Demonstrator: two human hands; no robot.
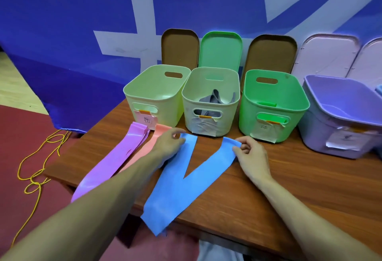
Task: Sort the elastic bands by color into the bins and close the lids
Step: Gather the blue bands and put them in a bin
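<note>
A blue elastic band (175, 190) lies folded in a V on the wooden table (299, 178), its fold hanging over the front edge. My left hand (169, 142) pinches its left end and my right hand (248, 151) pinches its right end. To the left lie a pink-purple band (115, 157) and a salmon band (148, 147). Behind stand a yellow-green bin (144, 97), a pale bin (231, 103) holding a grey band (213, 99), a green bin (297, 111) and a purple bin (330, 136). All bins are open.
Lids lean against the blue wall behind the bins: a brown lid (179, 47), a green lid (220, 49), another brown lid (270, 53) and pale pink lids (326, 58). A yellow cord (35, 167) lies on the red floor at left.
</note>
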